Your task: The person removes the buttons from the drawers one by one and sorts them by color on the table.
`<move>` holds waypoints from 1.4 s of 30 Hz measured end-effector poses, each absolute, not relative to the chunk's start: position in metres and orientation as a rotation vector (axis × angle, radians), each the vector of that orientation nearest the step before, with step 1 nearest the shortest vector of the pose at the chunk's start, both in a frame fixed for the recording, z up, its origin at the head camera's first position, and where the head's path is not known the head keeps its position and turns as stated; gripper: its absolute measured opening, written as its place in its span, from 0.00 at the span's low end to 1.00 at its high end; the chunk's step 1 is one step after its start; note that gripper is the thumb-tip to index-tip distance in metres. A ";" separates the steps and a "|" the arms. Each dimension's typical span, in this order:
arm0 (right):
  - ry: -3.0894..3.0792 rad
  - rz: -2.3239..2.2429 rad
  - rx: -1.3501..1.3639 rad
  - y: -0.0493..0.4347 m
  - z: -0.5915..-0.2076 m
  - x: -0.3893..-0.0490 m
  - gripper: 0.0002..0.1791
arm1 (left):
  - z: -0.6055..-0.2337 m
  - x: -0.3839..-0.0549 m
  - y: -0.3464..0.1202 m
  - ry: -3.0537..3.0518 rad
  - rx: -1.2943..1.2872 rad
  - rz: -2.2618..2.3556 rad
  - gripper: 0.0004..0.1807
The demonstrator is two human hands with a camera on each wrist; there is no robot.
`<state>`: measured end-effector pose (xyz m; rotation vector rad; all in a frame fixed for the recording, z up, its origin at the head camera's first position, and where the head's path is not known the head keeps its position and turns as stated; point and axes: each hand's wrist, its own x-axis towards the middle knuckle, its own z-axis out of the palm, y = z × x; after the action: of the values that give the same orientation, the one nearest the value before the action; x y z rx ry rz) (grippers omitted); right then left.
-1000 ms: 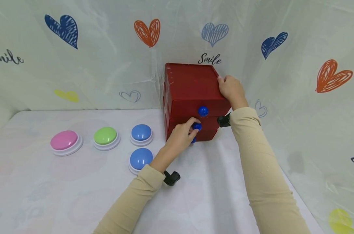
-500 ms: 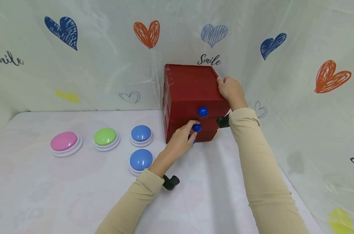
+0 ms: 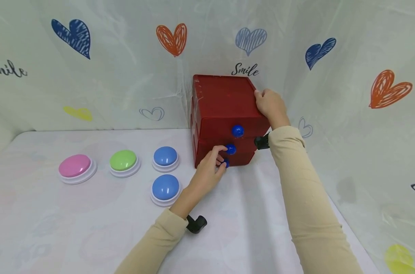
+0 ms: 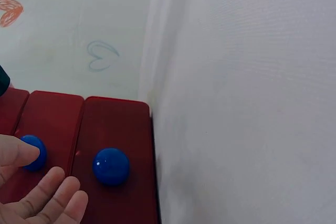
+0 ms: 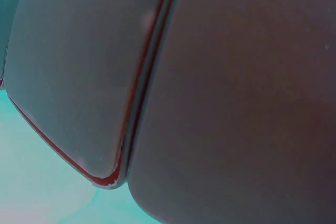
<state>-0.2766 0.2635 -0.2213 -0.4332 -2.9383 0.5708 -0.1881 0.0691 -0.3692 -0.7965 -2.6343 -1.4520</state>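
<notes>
A red three-drawer cabinet stands against the back curtain, with a blue knob on each drawer: the top knob, middle knob and bottom knob. My left hand is in front of the lower drawers, fingers loosely spread. One fingertip is right at the middle knob, overlapping it in the left wrist view. The other fingers lie between that knob and the bottom knob, pinching neither. My right hand holds the cabinet's upper right edge, thumb on top; its other fingers are mostly hidden.
Left of the cabinet, a pink button, a green button and two blue buttons, a rear one and a front one, sit on the white tabletop. A heart-printed curtain rises behind and along the right side.
My left hand has come off the middle knob, opened its fingers and dropped slightly down and left, uncovering the bottom knob. The right hand and cabinet have stayed in place.
</notes>
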 end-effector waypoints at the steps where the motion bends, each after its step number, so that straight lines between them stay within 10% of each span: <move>1: -2.939 0.570 -0.432 0.264 -0.221 -0.276 0.26 | -0.370 -0.188 0.069 -2.638 -0.790 -1.459 0.24; 42: -2.944 0.576 -0.424 0.263 -0.220 -0.277 0.26 | -0.385 -0.206 0.089 -2.926 -0.801 -1.051 0.15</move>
<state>-0.2766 0.2633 -0.2197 -0.4245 -2.9443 0.5764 -0.2058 0.0885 -0.3851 -0.8013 -2.9256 -1.0515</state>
